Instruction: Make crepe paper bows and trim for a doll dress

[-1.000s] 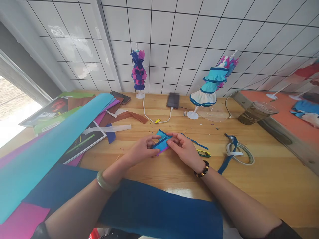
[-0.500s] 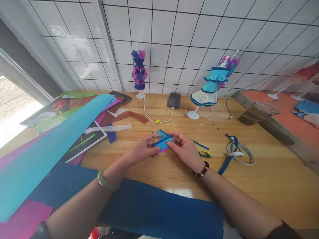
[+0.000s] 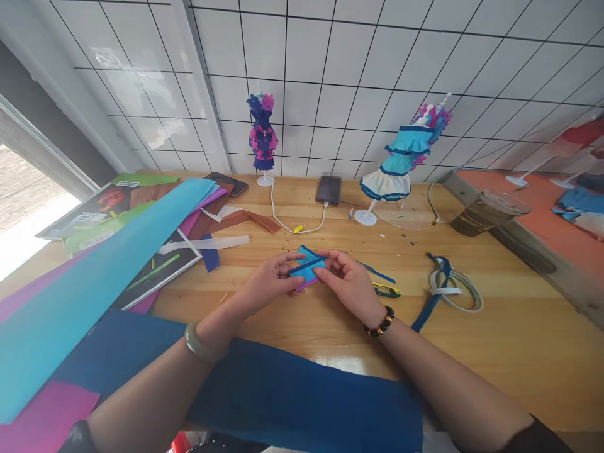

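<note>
A small folded piece of light-blue crepe paper [image 3: 307, 272] with dark-blue strips along its edges is pinched between both hands; purple shows along its lower edge. My left hand [image 3: 271, 280] is closed on its left side, thumb in front. On the right side, my right hand [image 3: 350, 281] grips it between thumb and fingers. Just beyond my right hand lie a thin dark-blue strip [image 3: 380, 275] and a yellow-and-black cutter [image 3: 387, 290]. A wide dark-blue sheet [image 3: 302, 396] stretches along the table's near edge under my forearms.
Light-blue paper [image 3: 108, 270] and magazines [image 3: 165, 274] cover the left side. Two dressed mini mannequins, one purple [image 3: 263, 135] and one blue-and-white [image 3: 399, 163], stand at the back beside a cabled dark device [image 3: 329, 190]. Rightward are a tape roll [image 3: 472, 292] and a lidded cup [image 3: 488, 214].
Both hands keep their grip on the folded paper with almost no movement. The whole view has shifted very slightly.
</note>
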Tool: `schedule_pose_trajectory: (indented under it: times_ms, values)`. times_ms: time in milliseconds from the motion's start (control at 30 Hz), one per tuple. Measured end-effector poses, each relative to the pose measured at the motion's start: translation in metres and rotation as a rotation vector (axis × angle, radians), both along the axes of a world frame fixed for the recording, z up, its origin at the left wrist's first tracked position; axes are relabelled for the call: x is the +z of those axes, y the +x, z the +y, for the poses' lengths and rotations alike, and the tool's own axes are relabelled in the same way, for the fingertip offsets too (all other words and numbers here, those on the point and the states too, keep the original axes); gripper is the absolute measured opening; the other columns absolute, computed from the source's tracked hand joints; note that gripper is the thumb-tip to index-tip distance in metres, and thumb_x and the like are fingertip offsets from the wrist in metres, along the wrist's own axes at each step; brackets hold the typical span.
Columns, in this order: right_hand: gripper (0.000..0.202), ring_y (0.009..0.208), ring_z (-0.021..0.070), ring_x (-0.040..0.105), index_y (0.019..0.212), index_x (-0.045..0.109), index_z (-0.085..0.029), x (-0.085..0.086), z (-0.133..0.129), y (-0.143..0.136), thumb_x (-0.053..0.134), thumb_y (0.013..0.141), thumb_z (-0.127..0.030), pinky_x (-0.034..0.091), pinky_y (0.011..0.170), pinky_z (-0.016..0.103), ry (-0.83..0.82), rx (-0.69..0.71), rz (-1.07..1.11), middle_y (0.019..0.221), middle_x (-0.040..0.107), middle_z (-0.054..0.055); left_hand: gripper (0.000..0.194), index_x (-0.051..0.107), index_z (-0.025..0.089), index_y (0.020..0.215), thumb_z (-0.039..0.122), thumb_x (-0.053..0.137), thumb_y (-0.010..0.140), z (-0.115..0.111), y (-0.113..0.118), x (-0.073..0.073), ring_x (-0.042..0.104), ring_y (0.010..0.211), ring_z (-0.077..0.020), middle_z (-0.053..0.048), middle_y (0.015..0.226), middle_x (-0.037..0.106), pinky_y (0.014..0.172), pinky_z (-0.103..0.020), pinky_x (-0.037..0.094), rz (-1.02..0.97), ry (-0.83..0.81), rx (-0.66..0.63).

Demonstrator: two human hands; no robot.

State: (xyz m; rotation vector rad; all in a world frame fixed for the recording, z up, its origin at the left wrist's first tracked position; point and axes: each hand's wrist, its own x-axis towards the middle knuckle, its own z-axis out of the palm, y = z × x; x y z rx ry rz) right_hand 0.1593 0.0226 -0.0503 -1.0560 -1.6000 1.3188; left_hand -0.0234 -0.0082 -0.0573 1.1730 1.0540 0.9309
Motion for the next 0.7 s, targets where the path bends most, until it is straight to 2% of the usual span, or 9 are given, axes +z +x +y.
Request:
schedule_pose_trajectory:
  times_ms: [267, 700]
  values:
    - [0.039, 0.065, 0.0126, 0.053, 0.101, 0.056, -0.019, 0.0007, -0.0008, -0.0003, 0.065, 0.069, -0.04, 0.047, 0.063, 0.028, 0.005, -0.015, -0.009, 0.069, 0.053, -0.002, 0.061, 0.045, 0.015, 0.124, 0.034, 0.067, 0.07, 0.0005, 0.0, -0.0004, 0.059, 0.063, -0.0133, -0.004, 0.073, 0.065, 0.064, -0.031, 0.049, 0.006, 0.0, 0.021]
    - [0.038, 0.063, 0.0117, 0.051, 0.099, 0.054, -0.017, 0.0012, -0.0028, -0.0027, 0.065, 0.07, -0.038, 0.044, 0.061, 0.027, 0.005, -0.044, 0.005, 0.067, 0.051, -0.003, 0.058, 0.043, 0.014, 0.125, 0.03, 0.063, 0.074, -0.0025, 0.0031, 0.0084, 0.059, 0.068, -0.0125, -0.004, 0.078, 0.063, 0.066, -0.027, 0.048, 0.047, 0.07, 0.037]
